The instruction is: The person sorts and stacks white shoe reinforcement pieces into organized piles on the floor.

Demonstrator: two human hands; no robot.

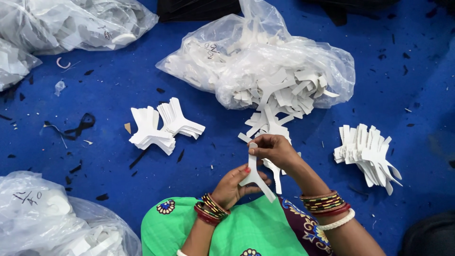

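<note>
She sits on the blue floor [118,189] with a white Y-shaped cut piece [255,175] held above her green lap. Her left hand [233,186] has its grip clamped on the piece's lower fork, and her right hand [275,149] pinches its top end. Just beyond, a clear plastic bag [265,57] spills more white pieces. Stacked white pieces lie to her left [163,125] and right [367,151].
</note>
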